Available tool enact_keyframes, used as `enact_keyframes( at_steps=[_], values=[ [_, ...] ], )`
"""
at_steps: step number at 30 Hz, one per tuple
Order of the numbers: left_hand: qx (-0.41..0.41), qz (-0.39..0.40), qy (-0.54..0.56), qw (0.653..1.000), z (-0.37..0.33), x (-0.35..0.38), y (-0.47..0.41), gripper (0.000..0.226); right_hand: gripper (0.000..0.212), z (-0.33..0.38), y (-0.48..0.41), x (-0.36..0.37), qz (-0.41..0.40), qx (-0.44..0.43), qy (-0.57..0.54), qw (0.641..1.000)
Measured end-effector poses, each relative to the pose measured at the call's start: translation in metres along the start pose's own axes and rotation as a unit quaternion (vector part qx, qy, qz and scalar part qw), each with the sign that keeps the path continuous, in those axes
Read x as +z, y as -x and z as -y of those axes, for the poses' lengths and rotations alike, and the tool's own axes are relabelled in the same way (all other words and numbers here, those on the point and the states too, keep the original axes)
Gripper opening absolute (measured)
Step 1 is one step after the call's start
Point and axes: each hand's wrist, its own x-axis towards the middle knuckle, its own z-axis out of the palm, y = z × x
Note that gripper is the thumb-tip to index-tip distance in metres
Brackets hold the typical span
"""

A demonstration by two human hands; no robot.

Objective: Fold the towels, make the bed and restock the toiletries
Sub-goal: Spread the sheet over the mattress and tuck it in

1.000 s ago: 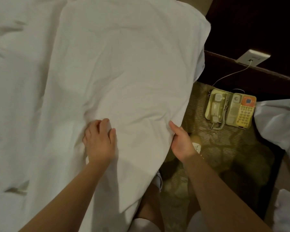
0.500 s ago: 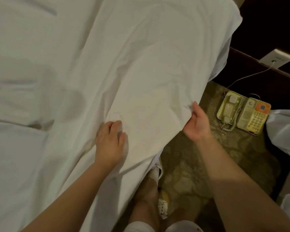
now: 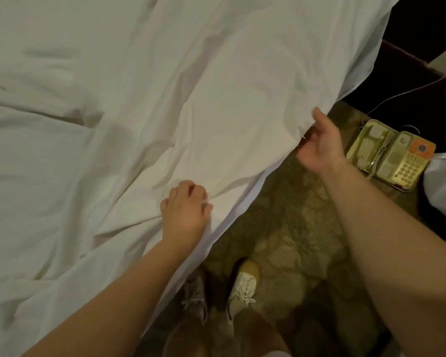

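While left hand [image 3: 184, 207] pinches fold of white sheet [image 3: 216, 86], right hand [image 3: 322, 143] grips sheet edge over carpet [image 3: 281, 215].

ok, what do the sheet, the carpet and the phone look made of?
Sheet: thin woven cloth, probably cotton, matte white; it creases and drapes softly. Carpet: short-pile textile, ribbed texture and leafy pattern show. Phone: moulded plastic, yellowed cream, slight sheen, orange panel.
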Motion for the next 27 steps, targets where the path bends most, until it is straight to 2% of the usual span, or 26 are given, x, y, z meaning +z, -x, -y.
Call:
enact_keyframes(
  at_steps=[2,5,7,9,11,12,14,16,19,22,24,27],
  values=[
    [-0.010,0.002,-0.006,1.000,0.006,-0.003,-0.008,0.013,0.045,-0.006,0.001,-0.006,0.002,-0.007,-0.018,1.000],
    [0.031,-0.006,-0.010,0.999,0.017,-0.007,-0.014,0.020,0.046,-0.007,-0.004,-0.013,0.019,-0.025,-0.031,0.999],
    [0.046,-0.015,-0.028,0.998,0.025,-0.007,-0.014,0.031,0.042,-0.004,-0.003,-0.008,0.034,-0.035,0.007,0.999],
    [0.054,-0.025,-0.031,0.998,0.030,-0.006,-0.016,0.022,0.031,-0.002,-0.002,-0.002,0.036,-0.043,0.062,0.996],
    [0.066,-0.032,-0.021,0.997,0.034,-0.004,-0.020,0.009,0.014,-0.005,-0.001,-0.001,0.001,-0.072,0.106,0.992],
    [0.070,-0.034,-0.008,0.997,0.037,-0.004,-0.022,0.012,0.007,-0.006,0.001,-0.001,-0.037,-0.099,0.119,0.987],
    [0.054,-0.047,0.053,0.996,0.039,-0.009,-0.025,0.017,0.005,-0.008,0.005,-0.002,-0.124,-0.167,0.135,0.969],
    [0.014,-0.070,0.116,0.991,0.038,-0.019,-0.030,0.015,0.006,-0.009,0.007,-0.002,-0.160,-0.199,0.131,0.958],
    [-0.051,-0.111,0.159,0.980,0.041,-0.034,-0.046,0.014,0.018,-0.017,0.006,0.002,-0.068,-0.119,0.109,0.984],
    [-0.131,-0.088,0.151,0.976,0.054,-0.040,-0.069,0.014,0.030,-0.024,0.005,0.002,0.014,-0.041,0.188,0.981],
    [-0.152,-0.058,0.138,0.977,0.061,-0.043,-0.079,0.016,0.032,-0.026,0.004,0.001,0.019,-0.063,0.242,0.968],
    [-0.137,-0.039,0.107,0.984,0.064,-0.043,-0.084,0.017,0.020,-0.025,0.006,0.004,0.010,-0.107,0.283,0.953]
  ],
)
